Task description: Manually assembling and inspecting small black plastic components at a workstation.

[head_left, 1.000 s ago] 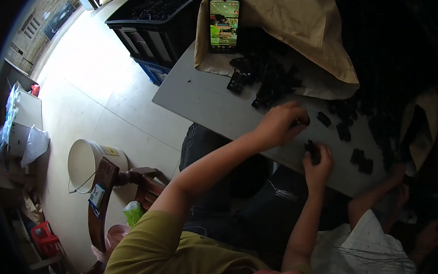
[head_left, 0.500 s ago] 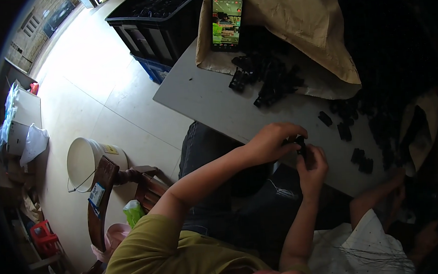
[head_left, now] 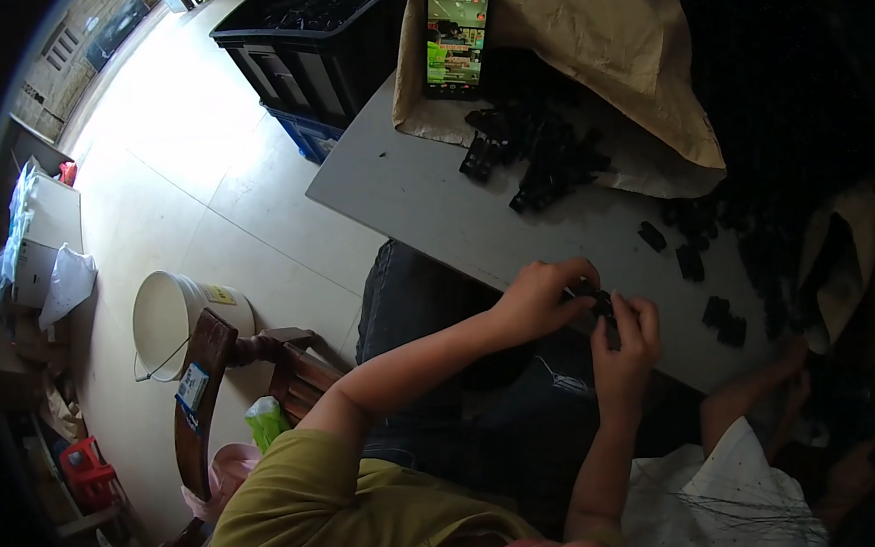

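Near the table's front edge, my left hand (head_left: 547, 297) and my right hand (head_left: 627, 350) come together around a small black plastic part (head_left: 603, 305). Thumb and fingers of the left pinch its upper left end. On the other end the right hand's fingers are closed, and they hide much of it. Whether it is one piece or two joined pieces I cannot tell. Beyond my hands a pile of similar black parts (head_left: 541, 162) lies on the grey table (head_left: 423, 199), partly on brown paper (head_left: 592, 13). A few loose black parts (head_left: 690, 263) are scattered right of my hands.
A phone with a lit screen (head_left: 457, 47) rests on the brown paper. Left of the table stands a black crate (head_left: 290, 77) full of black pieces. A white bucket (head_left: 165, 325) and a wooden chair (head_left: 204, 388) are at the left. Another person's arm (head_left: 750, 385) reaches in at the right.
My hands have dropped slightly and turned, with the left fingers drawn back a little. More of the black part shows between them. The pile and the phone stay in place.
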Motion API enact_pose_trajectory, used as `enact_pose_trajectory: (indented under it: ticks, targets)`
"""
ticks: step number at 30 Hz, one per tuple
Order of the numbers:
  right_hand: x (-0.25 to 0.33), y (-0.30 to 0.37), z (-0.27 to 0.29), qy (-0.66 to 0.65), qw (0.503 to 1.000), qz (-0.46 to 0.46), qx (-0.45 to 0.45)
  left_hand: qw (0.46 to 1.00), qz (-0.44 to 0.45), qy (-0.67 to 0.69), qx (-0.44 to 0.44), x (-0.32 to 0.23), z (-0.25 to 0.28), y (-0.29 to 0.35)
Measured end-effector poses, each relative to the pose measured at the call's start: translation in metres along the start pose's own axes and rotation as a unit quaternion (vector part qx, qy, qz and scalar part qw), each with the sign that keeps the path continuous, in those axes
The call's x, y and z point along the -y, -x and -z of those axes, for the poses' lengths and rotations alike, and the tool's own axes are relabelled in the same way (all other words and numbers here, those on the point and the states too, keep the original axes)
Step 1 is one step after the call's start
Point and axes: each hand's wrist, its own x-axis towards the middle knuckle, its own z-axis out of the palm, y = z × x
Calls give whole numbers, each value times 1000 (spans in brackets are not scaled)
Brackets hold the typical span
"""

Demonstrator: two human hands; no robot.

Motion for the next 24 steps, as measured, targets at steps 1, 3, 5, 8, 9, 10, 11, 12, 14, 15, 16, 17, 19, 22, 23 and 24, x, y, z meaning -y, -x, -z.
enact_pose_trajectory:
  ticks: [1,3,5,8,9,10,11,12,14,15,16,17,19,22,23,24]
  targets:
    - [-1,-1,2,1,1000,-1,0,1000,0,1,1,3,1,0]
    - [-3,-3,7,-45,998,10,45,997,24,70,4,8,4,0]
    - [-2,-3,7,-60,997,-4,51,997,13,73,-3,10,4,2]
    - [-2,-3,10,-62,997,-8,54,999,8,48,-18,8,4,4]
    - [-2,-4,11,-48,998,3,50,999,13,20,-24,6,4,5]
    - [-2,-4,11,-47,998,3,49,999,12,21,-24,5,4,4]
    - [-2,-3,10,-53,997,-3,50,999,13,26,-17,3,3,4]
    - [-2,-2,10,-58,997,-9,51,999,14,31,-10,2,3,3]
    - [-2,-2,7,-45,998,0,50,999,11,28,-16,1,2,5]
    - [-1,-2,6,-32,998,8,49,999,7,24,-21,1,1,5]
    - [0,-2,6,-32,998,8,50,999,7,24,-22,2,1,5]
    - [0,-2,7,-41,998,4,54,999,8,50,-19,4,2,6]
    - [0,-1,8,-50,997,1,59,997,9,77,-16,7,1,6]
    - [-1,1,8,-41,996,15,73,997,12,57,-43,7,-1,6]
    - [-1,2,5,-32,997,18,65,998,24,55,-30,5,-2,6]
    - [-1,4,3,-23,998,20,58,998,36,52,-16,4,-4,7]
